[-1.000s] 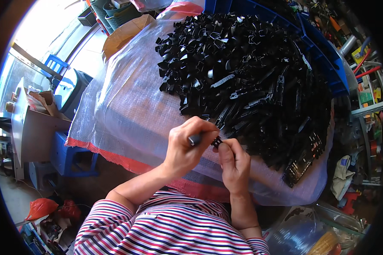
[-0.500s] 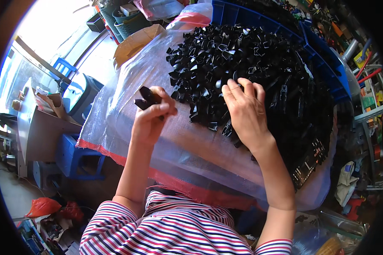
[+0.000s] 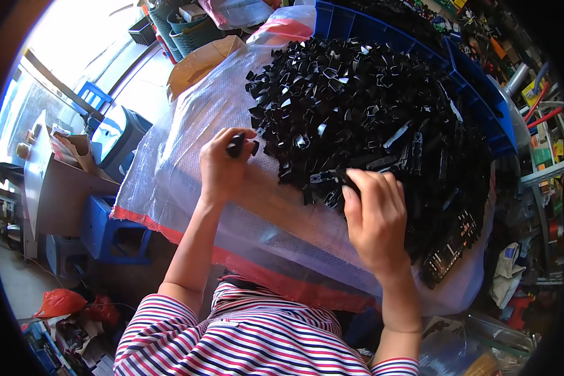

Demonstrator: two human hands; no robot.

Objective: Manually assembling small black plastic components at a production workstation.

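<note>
A large heap of small, shiny black plastic parts (image 3: 344, 94) lies on a whitish woven sheet (image 3: 188, 163) in front of me. Left of the heap, my left hand (image 3: 220, 169) is closed around black plastic pieces (image 3: 235, 145); their ends poke out between the fingers, and the rest is hidden. Over the heap's near edge, my right hand (image 3: 382, 216) pinches a long black plastic part (image 3: 326, 178) between thumb and fingers. That part's slotted, greyish end points left, toward my other hand.
Blue plastic bins (image 3: 382, 30) border the heap at the back and right. A flat black piece with metallic marks (image 3: 450, 250) lies at the sheet's right. Blue stools (image 3: 100, 229) and a table (image 3: 69, 194) stand at left; cluttered shelves (image 3: 545, 169) line the right.
My right hand has drawn back toward me from the middle of the heap and now holds a long black part. My left hand has turned, so its pieces point differently.
</note>
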